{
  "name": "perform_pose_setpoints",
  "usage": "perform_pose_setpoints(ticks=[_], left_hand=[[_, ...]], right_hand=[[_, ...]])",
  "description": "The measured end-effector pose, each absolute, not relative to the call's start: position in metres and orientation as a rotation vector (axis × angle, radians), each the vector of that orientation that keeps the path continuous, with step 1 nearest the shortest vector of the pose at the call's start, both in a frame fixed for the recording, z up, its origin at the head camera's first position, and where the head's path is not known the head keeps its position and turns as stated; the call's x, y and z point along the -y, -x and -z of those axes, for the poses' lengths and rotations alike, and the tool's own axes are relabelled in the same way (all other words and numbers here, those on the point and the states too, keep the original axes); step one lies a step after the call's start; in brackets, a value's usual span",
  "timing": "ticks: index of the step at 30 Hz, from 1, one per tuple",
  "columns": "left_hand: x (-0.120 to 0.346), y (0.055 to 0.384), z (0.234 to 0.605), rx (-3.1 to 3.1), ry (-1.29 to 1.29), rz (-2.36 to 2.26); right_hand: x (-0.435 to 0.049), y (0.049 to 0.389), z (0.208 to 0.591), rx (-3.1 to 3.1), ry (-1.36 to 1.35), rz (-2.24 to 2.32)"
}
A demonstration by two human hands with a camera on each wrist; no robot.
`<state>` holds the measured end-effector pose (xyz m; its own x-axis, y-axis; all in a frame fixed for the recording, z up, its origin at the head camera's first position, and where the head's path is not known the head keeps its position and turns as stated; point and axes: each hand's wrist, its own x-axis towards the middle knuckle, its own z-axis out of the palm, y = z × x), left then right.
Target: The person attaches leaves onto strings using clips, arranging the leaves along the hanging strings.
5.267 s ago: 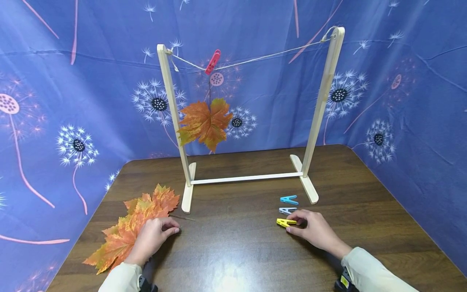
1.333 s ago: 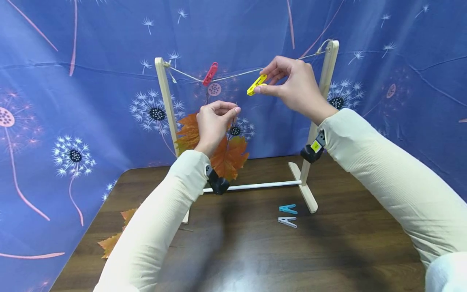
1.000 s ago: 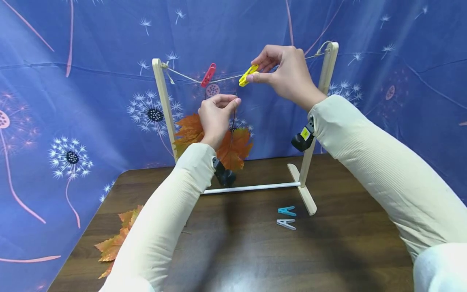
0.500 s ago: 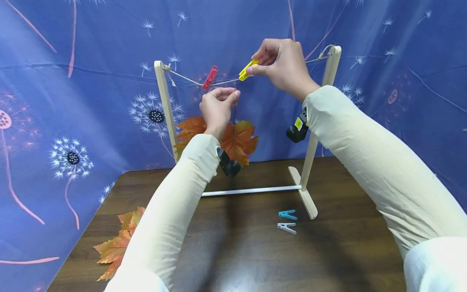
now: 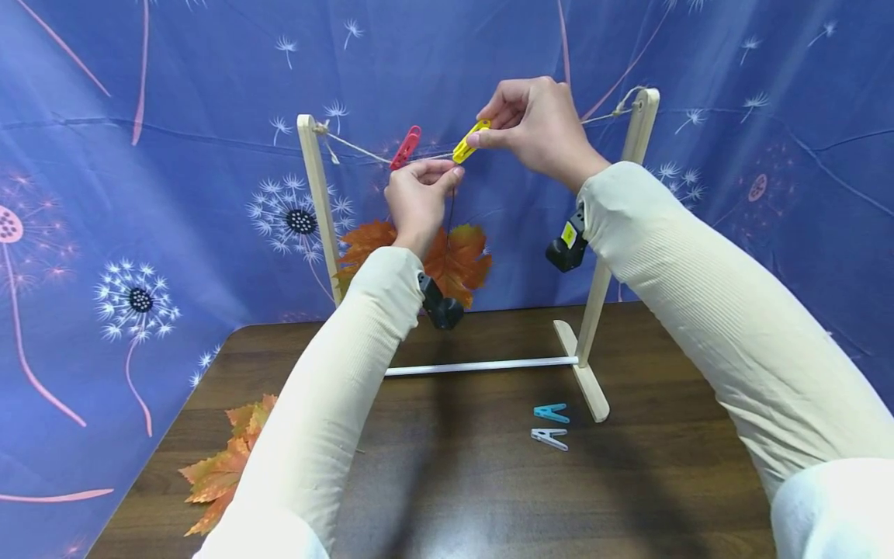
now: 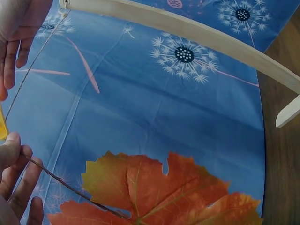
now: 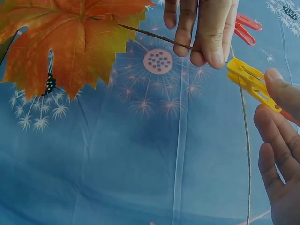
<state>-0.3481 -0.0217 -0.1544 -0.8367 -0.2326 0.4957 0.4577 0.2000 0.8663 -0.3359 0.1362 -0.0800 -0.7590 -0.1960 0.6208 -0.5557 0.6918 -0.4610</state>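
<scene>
My left hand (image 5: pixel 419 198) pinches the thin brown stem (image 7: pixel 154 35) of an orange maple leaf (image 5: pixel 457 264) just below the string. The leaf hangs down from that stem, partly behind my wrist in the head view. My right hand (image 5: pixel 545 128) pinches a yellow clothespin (image 7: pixel 248 82) by its handle end. In the right wrist view the clothespin's nose sits at the string (image 7: pixel 246 136), with the stem's tip right at it. To the left, a red clothespin (image 5: pixel 406 147) is on the string, with another orange leaf (image 5: pixel 365 247) below it, partly hidden by my left arm.
The string runs between two wooden posts (image 5: pixel 597 295) joined by a white bar (image 5: pixel 489 364). On the table (image 5: pixel 489 497) lie a blue clothespin (image 5: pixel 552 412) and a white clothespin (image 5: pixel 549 438). More orange leaves (image 5: pixel 223 470) lie at the left, partly under my left arm.
Both hands have risen from the table, the left with a leaf, the right with the yellow clothespin. In the last second they have drawn together at the string, the clothespin's nose meeting it.
</scene>
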Motion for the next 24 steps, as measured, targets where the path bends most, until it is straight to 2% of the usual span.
perform_pose_setpoints(ticks=[24], left_hand=[[0.025,0.348,0.163,2.025,0.239,1.630]], right_hand=[[-0.134,0.330,0.077,2.538,-0.565,-0.903]])
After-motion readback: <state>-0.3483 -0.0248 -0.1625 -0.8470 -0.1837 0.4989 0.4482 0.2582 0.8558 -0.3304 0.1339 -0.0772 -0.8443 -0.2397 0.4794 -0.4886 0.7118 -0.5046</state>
